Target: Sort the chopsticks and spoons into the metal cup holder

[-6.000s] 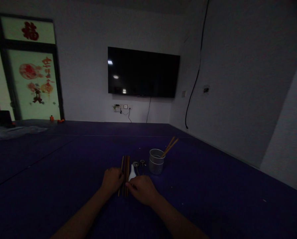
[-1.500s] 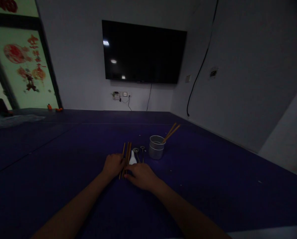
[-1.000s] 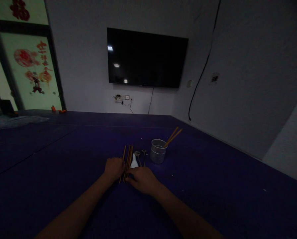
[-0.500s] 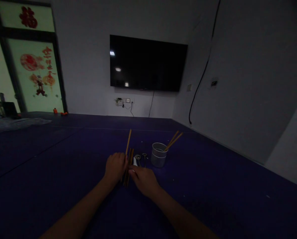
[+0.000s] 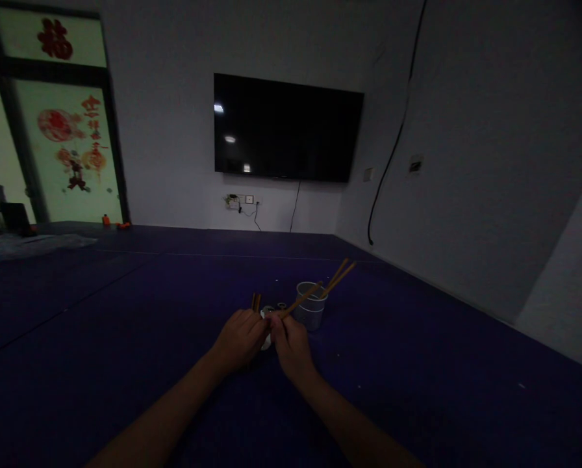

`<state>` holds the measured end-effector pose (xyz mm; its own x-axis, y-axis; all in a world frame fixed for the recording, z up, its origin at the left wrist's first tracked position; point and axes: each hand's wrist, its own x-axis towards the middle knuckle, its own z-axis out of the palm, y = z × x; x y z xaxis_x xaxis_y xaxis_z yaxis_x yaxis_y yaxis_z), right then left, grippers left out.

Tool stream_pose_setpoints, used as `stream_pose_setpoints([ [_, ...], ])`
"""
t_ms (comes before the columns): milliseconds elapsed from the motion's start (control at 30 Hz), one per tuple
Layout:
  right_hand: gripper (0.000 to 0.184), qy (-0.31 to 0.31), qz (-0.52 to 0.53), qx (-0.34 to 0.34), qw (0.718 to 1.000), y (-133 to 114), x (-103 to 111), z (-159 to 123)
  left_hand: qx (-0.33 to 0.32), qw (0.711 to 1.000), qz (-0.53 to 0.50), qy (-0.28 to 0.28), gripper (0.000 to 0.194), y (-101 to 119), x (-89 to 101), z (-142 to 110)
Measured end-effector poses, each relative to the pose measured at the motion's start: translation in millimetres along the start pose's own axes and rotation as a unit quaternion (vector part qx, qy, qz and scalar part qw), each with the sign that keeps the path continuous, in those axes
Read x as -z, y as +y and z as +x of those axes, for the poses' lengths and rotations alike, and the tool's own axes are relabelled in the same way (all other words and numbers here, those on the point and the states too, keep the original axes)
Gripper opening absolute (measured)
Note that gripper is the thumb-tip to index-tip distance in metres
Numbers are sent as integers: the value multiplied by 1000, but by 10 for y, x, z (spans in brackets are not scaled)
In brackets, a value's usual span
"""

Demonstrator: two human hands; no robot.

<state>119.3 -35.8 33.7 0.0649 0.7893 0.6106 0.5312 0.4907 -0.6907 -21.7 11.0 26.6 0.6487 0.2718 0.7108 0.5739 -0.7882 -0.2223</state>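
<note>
A wooden chopstick (image 5: 303, 299) slants up to the right from between my two hands, its far end over the metal cup (image 5: 309, 318). My left hand (image 5: 242, 335) is closed on its near end, and my right hand (image 5: 292, 346) pinches it close by. Two chopsticks (image 5: 337, 281) lean in the cup toward the right. Past my left hand show the tips of darker chopsticks (image 5: 256, 301) on the table, the rest hidden. Partly covered by my hands lies a white spoon (image 5: 265, 343). Metal spoons (image 5: 282, 305) lie just beyond, mostly hidden.
The surface is a dark purple tabletop (image 5: 174, 286) with small white specks. Against the far wall hangs a black television (image 5: 288, 127). Clear plastic sheeting (image 5: 32, 245) lies at the far left, near small orange objects (image 5: 106, 220). A black cable (image 5: 388, 159) hangs along the right wall.
My left hand has lifted one chopstick from the row and moved right, tilting it toward the cup. My right hand has left the row and come to the chopstick too.
</note>
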Motion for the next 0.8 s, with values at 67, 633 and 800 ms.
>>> stream_pose_setpoints([
  [67,49,59,4,0,998,-2,64,8,10,1000,-3,-3,28,2,15,3],
  [633,56,301,-174,-69,935,294,612,336,251,943,30,-216,34,-116,-25,6],
  [800,56,242,-268,-115,925,338,664,345,248,941,43,-228,39,-127,-60,-32],
])
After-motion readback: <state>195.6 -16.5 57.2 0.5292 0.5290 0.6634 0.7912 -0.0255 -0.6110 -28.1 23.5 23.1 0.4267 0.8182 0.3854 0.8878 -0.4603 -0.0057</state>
